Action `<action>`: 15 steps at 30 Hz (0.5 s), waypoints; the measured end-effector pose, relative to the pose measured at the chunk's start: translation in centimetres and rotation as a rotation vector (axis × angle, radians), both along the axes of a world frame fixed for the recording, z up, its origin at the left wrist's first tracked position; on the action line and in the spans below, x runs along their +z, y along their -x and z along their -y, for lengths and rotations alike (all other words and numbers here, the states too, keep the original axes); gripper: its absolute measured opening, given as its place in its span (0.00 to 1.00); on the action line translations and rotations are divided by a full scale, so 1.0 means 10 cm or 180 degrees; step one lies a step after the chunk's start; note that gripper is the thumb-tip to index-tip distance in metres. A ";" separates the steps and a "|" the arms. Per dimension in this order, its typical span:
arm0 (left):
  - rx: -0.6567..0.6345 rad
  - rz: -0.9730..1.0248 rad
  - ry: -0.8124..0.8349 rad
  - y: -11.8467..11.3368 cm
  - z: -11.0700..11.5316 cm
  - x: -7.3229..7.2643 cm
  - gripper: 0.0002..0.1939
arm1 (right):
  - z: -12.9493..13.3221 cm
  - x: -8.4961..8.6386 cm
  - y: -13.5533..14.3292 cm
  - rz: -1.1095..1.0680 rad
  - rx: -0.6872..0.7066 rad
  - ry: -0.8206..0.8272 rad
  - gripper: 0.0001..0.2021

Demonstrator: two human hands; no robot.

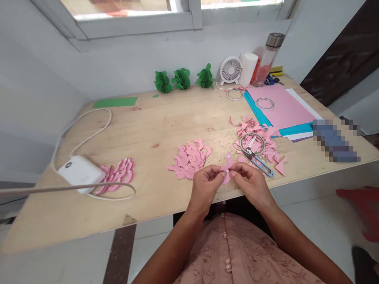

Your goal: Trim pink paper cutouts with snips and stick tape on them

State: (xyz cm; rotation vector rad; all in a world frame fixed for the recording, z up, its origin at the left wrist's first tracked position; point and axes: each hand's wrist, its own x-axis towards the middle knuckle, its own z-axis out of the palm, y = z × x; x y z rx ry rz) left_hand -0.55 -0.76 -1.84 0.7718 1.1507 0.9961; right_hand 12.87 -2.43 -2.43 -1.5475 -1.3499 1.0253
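My left hand [205, 182] and my right hand [248, 182] meet at the near edge of the wooden table [154, 130], both pinching one curved pink paper piece [227, 167] between their fingertips. Just beyond my left hand lies a pile of similar pink curved pieces [189, 158]. Small blue-handled scissors [258, 159] lie just past my right hand, on pink paper scraps [260, 138] beside a tape ring [252, 143].
A white power adapter [77, 172] with a looping cable rests on another pink pile [118, 177] at the left. Farther back: three green paper trees [181, 79], green sheet [115, 102], small fan [231, 70], bottle [268, 59], tape rolls [265, 103], stacked coloured sheets [284, 110].
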 end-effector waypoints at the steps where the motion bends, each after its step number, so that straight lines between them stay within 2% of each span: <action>1: -0.0020 0.0001 -0.0003 0.00 0.01 0.00 0.03 | 0.00 -0.01 0.01 -0.0100 0.0047 0.0041 0.07; 10: -0.0151 -0.0166 -0.0115 0.03 0.03 -0.02 0.05 | -0.02 -0.03 0.05 -0.0308 -0.0011 0.0097 0.08; 15: -0.0531 -0.0146 0.0019 0.08 0.05 0.01 0.04 | -0.04 -0.05 0.04 -0.0922 -0.0162 0.0305 0.10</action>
